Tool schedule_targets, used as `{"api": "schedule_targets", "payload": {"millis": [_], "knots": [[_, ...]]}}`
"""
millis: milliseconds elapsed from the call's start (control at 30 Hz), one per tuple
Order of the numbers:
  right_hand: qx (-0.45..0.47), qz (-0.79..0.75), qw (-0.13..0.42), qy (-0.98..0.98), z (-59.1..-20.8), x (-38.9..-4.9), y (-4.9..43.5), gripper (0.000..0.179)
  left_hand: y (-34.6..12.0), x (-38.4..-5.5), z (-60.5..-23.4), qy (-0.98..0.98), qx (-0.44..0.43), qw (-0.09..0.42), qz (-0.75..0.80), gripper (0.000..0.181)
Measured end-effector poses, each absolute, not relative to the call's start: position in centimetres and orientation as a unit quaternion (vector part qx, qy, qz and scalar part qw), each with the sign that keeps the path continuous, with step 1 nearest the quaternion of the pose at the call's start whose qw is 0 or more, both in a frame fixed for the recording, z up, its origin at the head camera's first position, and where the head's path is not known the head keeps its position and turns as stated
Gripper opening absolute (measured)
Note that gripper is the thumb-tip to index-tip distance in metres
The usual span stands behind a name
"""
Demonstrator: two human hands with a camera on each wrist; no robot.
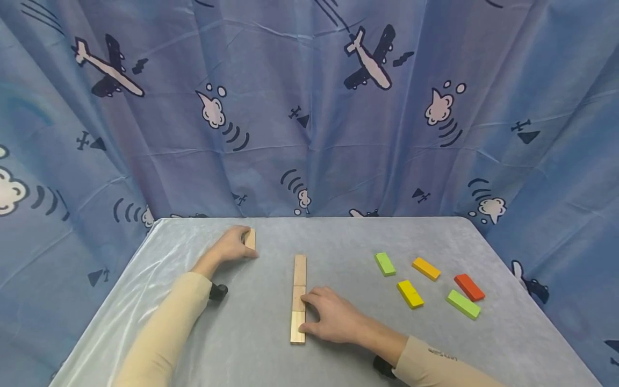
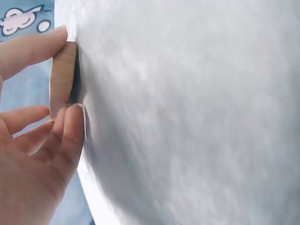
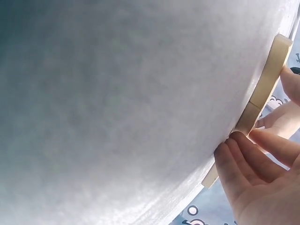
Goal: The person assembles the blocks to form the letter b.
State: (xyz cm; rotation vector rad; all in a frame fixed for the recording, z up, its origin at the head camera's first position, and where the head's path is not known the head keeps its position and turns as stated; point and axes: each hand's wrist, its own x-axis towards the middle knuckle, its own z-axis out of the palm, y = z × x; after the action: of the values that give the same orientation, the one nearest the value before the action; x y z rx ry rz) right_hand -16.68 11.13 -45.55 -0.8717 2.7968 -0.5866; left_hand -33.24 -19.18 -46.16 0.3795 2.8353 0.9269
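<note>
Lying right of wooden row [image 1: 297, 302], five coloured blocks [image 1: 410, 294], curtain [image 1: 271, 118] behind

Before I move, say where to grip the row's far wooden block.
Probably best pinch the far wooden block by its long sides, coming from above: it lies flat, long sides exposed, and its near end meets the middle block.

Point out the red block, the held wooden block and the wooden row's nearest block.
Red block [image 1: 469, 286], head view, middle of its top face.
Held wooden block [image 2: 63, 77], left wrist view, its lighter face.
Row's nearest block [image 1: 296, 323], head view, its top face.
</note>
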Motion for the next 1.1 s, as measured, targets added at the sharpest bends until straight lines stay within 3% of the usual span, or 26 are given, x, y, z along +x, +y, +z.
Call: {"api": "schedule_targets", "payload": {"millis": [1100], "knots": [[-0.293,-0.187,0.084,0.934,-45.5,-16.8,11.0,0.063,-9.1,-34.4,-44.9,0.921,0.162,0.079,0.345,0.083]]}}
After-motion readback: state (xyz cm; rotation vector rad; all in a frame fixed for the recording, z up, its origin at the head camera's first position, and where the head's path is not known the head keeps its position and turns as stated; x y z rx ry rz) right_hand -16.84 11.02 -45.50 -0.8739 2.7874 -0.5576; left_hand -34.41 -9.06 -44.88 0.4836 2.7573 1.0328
